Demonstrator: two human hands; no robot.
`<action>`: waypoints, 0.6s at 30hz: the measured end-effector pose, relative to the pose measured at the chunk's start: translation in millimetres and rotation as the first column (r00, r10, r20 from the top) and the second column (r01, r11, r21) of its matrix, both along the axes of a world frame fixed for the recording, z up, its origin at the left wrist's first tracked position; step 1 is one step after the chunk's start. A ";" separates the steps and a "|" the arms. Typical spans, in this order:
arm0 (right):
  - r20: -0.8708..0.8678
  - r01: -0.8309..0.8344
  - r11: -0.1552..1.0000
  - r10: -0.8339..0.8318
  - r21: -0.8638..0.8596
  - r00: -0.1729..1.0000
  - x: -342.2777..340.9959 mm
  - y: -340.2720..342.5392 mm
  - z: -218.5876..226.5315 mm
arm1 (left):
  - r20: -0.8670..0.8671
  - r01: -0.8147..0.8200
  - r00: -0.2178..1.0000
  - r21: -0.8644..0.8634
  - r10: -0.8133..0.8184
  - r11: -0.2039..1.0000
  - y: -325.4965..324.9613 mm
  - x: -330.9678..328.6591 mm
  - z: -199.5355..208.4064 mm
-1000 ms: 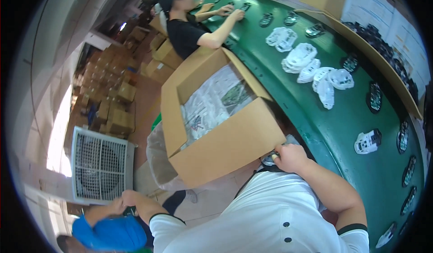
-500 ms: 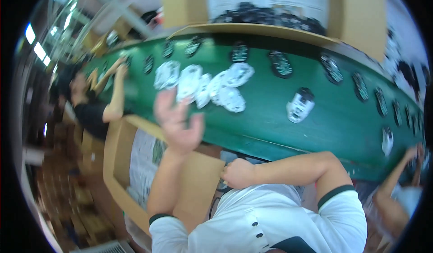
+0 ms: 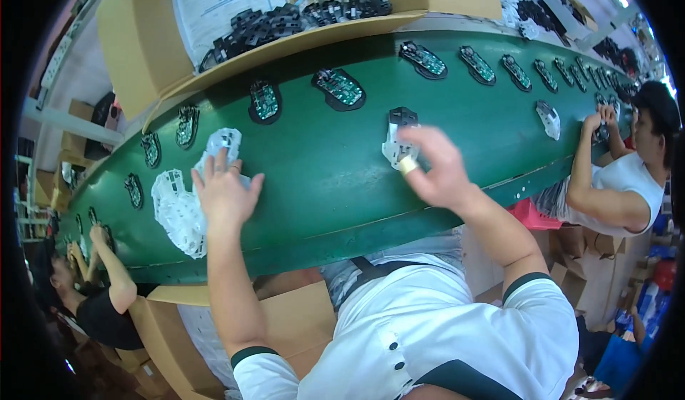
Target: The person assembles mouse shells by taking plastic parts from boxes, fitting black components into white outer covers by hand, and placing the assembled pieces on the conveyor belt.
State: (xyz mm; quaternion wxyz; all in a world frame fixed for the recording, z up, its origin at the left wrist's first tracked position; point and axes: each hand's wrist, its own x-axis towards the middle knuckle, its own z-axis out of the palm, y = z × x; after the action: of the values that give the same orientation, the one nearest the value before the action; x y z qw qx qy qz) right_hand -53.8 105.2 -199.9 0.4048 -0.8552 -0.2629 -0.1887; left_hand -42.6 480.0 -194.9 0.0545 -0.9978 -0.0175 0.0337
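Observation:
My left hand (image 3: 228, 191) is spread flat over the right side of a cluster of white plastic shells (image 3: 173, 204). Its fingertips touch the uppermost shell (image 3: 225, 140), and the palm hides part of the group. A single white shell with a black part at its far end (image 3: 394, 149) lies on the green work surface (image 3: 314, 164). At that shell's right edge is my right hand (image 3: 441, 168), thumb and forefinger apart, with a yellowish cover on the thumb. Along the far side runs a row of black mouse-shaped bases with green circuit boards (image 3: 341, 88).
An open cardboard box (image 3: 139, 43) full of black parts (image 3: 267, 32) stands beyond the far edge. Another open box (image 3: 160, 328) is below the near edge at left. Co-workers sit at left (image 3: 96, 314) and right (image 3: 621, 193). Another white shell (image 3: 548, 119) lies farther right.
My view has swung, so the scene sits differently in the picture. My left hand has come down onto the shells. From near my body, my right hand has reached out to the single shell.

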 end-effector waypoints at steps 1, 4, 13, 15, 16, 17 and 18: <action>0.066 0.084 0.996 -0.085 0.017 0.994 8.5 -0.9 4.3 | 0.034 -0.019 0.999 0.013 0.018 1.000 15.0 3.0 -3.9; 0.240 0.161 0.987 -0.159 0.014 0.958 25.7 -0.9 15.2 | 0.064 -0.043 0.997 0.025 0.041 0.999 29.6 2.7 -9.9; 0.117 0.276 0.846 -0.250 -0.457 0.961 38.6 20.9 -50.2 | 0.124 0.000 0.992 -0.054 0.007 0.999 21.9 8.0 -16.7; 0.105 0.251 0.849 -0.229 -0.465 0.968 42.0 24.9 -57.7 | 0.079 -0.029 0.996 -0.046 0.033 0.998 29.3 1.9 -15.0; 0.117 0.254 0.854 -0.225 -0.455 0.967 41.5 25.2 -55.5 | 0.086 -0.022 0.996 -0.063 0.028 0.998 31.5 0.3 -12.4; 0.116 0.253 0.859 -0.225 -0.445 0.967 41.6 21.7 -54.9 | 0.093 -0.018 0.995 -0.069 0.024 0.997 30.5 2.5 -12.0; 0.115 0.255 0.866 -0.228 -0.430 0.967 42.4 16.7 -54.6 | 0.114 0.004 0.993 -0.066 0.004 0.998 28.8 6.9 -15.4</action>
State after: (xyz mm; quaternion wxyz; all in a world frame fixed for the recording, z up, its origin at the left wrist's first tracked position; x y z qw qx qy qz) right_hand -11.5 121.9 -254.4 0.1655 -0.9446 -0.2018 -0.1991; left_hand -35.7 508.8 -210.2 0.0205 -0.9993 -0.0194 -0.0230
